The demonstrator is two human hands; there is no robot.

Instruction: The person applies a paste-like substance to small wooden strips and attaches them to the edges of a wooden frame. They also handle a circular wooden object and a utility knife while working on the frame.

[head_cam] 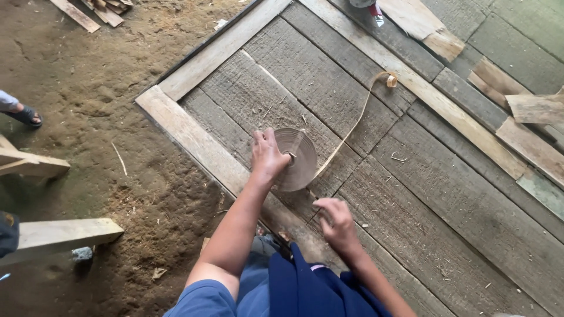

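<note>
Roll of thin tan strip [296, 158], wound flat like a disc, stands tilted on edge over the grey wooden panel [446, 211], near the panel's left corner and just inside its pale border plank [194, 144]. From where I stand, the person's left hand [267, 155] is clamped on the roll, fingers curled over its upper rim and the thumb side pressed to its face. A loose length of the strip [352, 126] runs off the roll's lower right side, lifts clear of the boards and arcs up toward the panel's far edge, ending in a small curl [390, 79] that lies on a lighter diagonal board [446, 108]. The right hand [335, 220] hovers low over the boards just below and to the right of the roll, fingers bent inward in a loose fist; whether it pinches the strip I cannot tell. Both bare forearms come up from blue clothing [294, 290] at the bottom. Beyond the border plank the ground is brown packed dirt [100, 105] strewn with sawdust. Pale timber pieces [59, 232] lie at the left, and another person's sandalled foot [26, 115] shows at the far left edge. More scrap boards [529, 108] overlap at the panel's right side.
</note>
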